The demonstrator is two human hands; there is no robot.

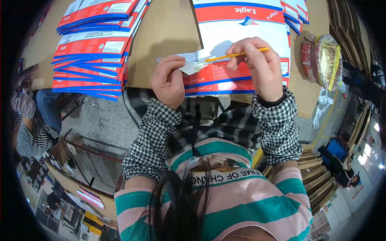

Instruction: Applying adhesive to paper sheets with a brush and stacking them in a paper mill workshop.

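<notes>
So we're looking straight down at a brown worktop (pixel 169 28) and the flattened red, white and blue carton (pixel 241 32) lying on it is our landmark for everything. Our right hand (pixel 259 68) sits over the carton's near edge, grip pinched tight around a thin yellow stick (pixel 237 55), maybe a brush or pencil, can't tell which. The stick's tip points toward the carton's left edge, where it meets a small white paper piece (pixel 189 64). Our left hand (pixel 169 82) is just left of the carton's near corner, fingers clenched on that paper, holding it against the carton. Well to the left of the carton there's a fanned stack of matching flat cartons (pixel 92 52). Off the carton's right side, near the worktop edge, sits a bundle wrapped in clear plastic (pixel 323 60).
</notes>
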